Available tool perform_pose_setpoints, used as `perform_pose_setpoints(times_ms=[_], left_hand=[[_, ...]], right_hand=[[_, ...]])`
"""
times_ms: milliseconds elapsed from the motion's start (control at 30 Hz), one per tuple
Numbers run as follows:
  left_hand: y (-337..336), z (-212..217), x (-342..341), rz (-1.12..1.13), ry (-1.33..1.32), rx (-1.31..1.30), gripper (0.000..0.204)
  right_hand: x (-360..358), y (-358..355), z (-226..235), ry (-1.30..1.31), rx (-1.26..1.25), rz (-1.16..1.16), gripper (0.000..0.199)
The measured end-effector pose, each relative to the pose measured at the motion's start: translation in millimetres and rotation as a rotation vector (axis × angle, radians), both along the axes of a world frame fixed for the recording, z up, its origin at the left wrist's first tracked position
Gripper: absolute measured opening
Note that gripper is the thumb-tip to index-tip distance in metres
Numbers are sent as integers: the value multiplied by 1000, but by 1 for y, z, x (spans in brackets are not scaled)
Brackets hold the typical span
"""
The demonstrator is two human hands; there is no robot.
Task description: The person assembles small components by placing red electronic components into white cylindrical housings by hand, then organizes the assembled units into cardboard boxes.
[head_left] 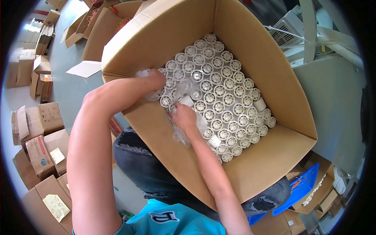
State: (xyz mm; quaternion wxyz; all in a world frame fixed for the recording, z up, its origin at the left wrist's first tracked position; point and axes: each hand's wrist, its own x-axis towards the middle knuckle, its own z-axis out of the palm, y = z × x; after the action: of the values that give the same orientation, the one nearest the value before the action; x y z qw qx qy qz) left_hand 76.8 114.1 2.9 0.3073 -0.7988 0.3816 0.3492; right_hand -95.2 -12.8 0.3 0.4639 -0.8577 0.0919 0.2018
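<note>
Your left hand (154,78) is closed around crinkled clear plastic film (150,94) at the near-left corner of the big brown cardboard box (270,70), and your right hand (183,115) pinches a small white cylinder (186,101) lying on its side, long axis across the box. Around them, white ribbed caps (227,103) stand upright in tight rows, round tops facing you. Left on the floor, smaller cartons (47,117) carry pale rectangular labels and yellow notes (57,206).
</note>
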Motion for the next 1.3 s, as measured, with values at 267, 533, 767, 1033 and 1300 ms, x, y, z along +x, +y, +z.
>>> perform_pose_setpoints(times_ms=[267,533,767,1033,1300], left_hand=[[17,10,3,77,-48,44,28],[-11,-6,6,43,41,14,32],[4,42,10,126,107,8,30],[6,55,15,18,171,-67,23],[0,27,12,-264,242,-27,27]], right_hand=[[-1,25,5,-8,-159,140,16],[-2,-8,9,88,-98,20,25],[-2,13,21,-54,-78,-70,23],[-4,9,18,-97,-120,28,19],[-8,18,21,-270,-6,17,21]])
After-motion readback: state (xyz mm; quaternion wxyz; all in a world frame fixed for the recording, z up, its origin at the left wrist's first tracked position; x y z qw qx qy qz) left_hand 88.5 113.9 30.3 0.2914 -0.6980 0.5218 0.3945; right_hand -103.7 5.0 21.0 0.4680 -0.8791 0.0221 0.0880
